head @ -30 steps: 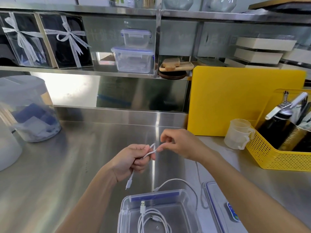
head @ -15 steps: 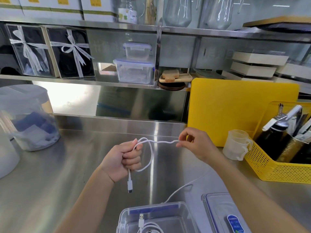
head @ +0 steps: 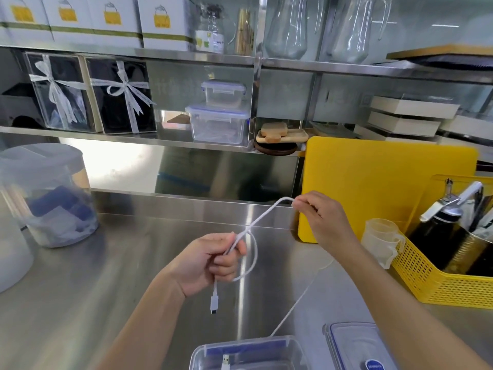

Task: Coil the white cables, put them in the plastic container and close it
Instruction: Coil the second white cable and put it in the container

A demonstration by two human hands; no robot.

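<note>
L hand fingers curled tight round the white cable, one loop hanging beside the fist, plug end dangling below. R hand fingers pinching the same cable higher up, near the yellow board; rest of the cable trails down over the desk toward the plastic container. Container sits open at the bottom edge, w/ another white cable's USB plug showing inside. Its lid lies flat just beside it on the right. Yellow basket far right holds a dark bottle & a metal can; clear measuring cup touching the basket's side. Big lidded tub at left w/ blue and white stuff inside. Two empty-looking lidded boxes stacked on the shelf.
</note>
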